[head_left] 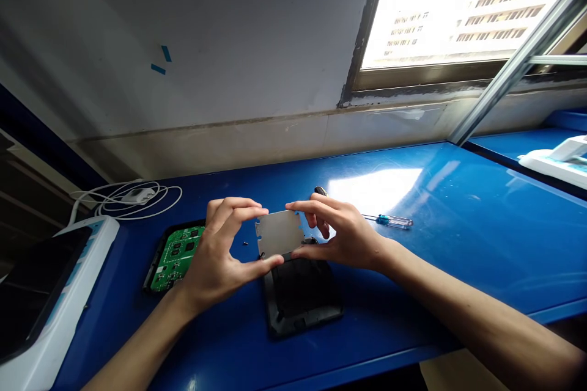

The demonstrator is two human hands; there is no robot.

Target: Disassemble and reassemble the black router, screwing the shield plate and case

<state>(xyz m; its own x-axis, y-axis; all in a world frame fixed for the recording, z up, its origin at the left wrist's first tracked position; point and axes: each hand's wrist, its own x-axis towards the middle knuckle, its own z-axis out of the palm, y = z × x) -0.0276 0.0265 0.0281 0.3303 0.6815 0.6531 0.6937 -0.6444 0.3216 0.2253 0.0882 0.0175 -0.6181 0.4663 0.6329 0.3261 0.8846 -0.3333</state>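
Note:
Both of my hands hold a thin grey metal plate [279, 233] upright above a blue table [458, 238]. My left hand [220, 250] pinches its left edge between thumb and fingers. My right hand [337, 232] pinches its right edge the same way. Directly below the plate lies a black plastic cover [300, 296], flat on the table. A green circuit board [177, 252] in a black frame sits to the left, partly hidden behind my left hand. A tiny dark screw [245, 243] lies between the board and the plate.
A small screwdriver with a blue and clear handle [389, 220] lies to the right of my right hand. A white coiled cable with a plug [131, 197] is at the back left. A white device with a dark screen [41, 293] stands at the left edge. Another white device [562, 159] rests far right.

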